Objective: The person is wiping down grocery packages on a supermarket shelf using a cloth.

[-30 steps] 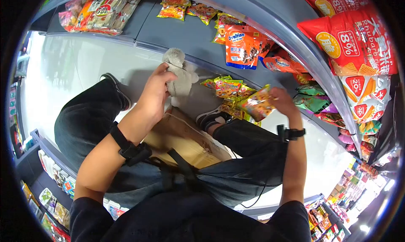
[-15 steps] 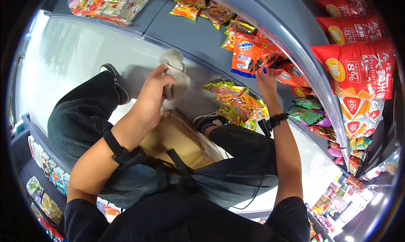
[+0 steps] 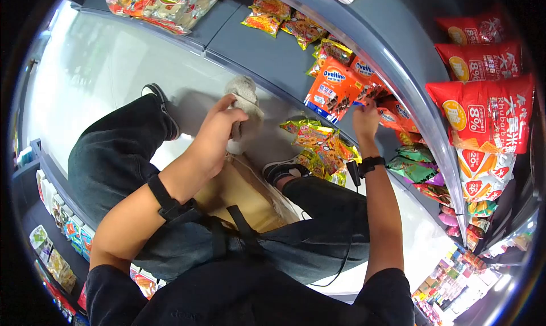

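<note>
A crumpled grey cloth is in my left hand, fingers curled round it, above the floor by the shelf. My right hand has its fingers closed at the lower right corner of an orange Ovaltine bag on the low shelf. That bag lies tilted, its blue lower edge by the shelf's front rim. More orange Ovaltine bags lie beside and behind my right hand. Several yellow snack packets rest on the floor below the shelf, near my shoe.
An open cardboard box stands between my legs. The grey shelf carries yellow packets and a multipack. A curved clear shelf rim arches above my right hand. Red rice-cracker bags stand at the right.
The Ovaltine bag has turned, its lower edge swinging left toward the shelf's front rim. My right hand still holds its corner. My left hand keeps the cloth; the whole view has shifted slightly.
</note>
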A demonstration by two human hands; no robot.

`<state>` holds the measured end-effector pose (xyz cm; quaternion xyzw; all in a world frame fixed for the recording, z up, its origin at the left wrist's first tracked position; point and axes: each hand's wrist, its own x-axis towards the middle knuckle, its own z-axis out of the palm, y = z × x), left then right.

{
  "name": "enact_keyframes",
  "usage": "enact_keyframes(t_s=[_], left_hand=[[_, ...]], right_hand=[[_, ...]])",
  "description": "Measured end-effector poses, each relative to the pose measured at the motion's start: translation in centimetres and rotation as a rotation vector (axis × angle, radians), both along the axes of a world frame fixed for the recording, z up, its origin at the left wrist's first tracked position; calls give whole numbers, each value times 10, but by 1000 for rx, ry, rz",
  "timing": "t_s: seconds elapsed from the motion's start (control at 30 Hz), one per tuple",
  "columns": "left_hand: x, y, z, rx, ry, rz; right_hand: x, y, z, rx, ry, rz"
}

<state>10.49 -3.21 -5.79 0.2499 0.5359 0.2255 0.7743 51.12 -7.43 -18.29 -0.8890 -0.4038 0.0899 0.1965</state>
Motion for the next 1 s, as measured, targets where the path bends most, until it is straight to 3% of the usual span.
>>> enact_keyframes(t_s=[0.13,0.17,0.2,0.27,0.3,0.47,0.57,0.67,0.73,0.77,0.83,0.87,0.93,0.97,1.0], left_hand=[[11,-1,13,-7,3,40],[14,-1,22,-15,19,68],[16,-1,26,-26,32,96],[16,2,27,-26,20,95],[14,3,28,-29,0,100],[12,12,25,0,40,117],[9,11,19,-15,-78,84],[9,18,24,18,-47,93],[8,18,29,58,66,125],[7,22,29,58,65,126],[0,17,24,61,82,70],[-1,20,24,61,80,71],[-3,17,24,44,9,114],[-2,18,21,43,-4,116],[-2,17,19,43,-4,120]], right_hand=[[6,25,22,-12,-52,261],[23,44,3,-137,-160,354],[19,54,5,-134,-154,351],[7,69,17,-375,-328,309],[-3,75,34,-505,-268,315],[-13,91,25,-526,-331,301],[-4,91,12,-623,-311,234],[34,90,-7,-596,-400,209],[67,88,-12,-546,-647,337],[70,86,1,-547,-648,337],[65,87,30,-332,-285,260],[93,90,1,-294,-548,319],[110,102,13,-390,-452,463],[110,95,4,8,-744,578],[115,95,2,9,-744,582]])
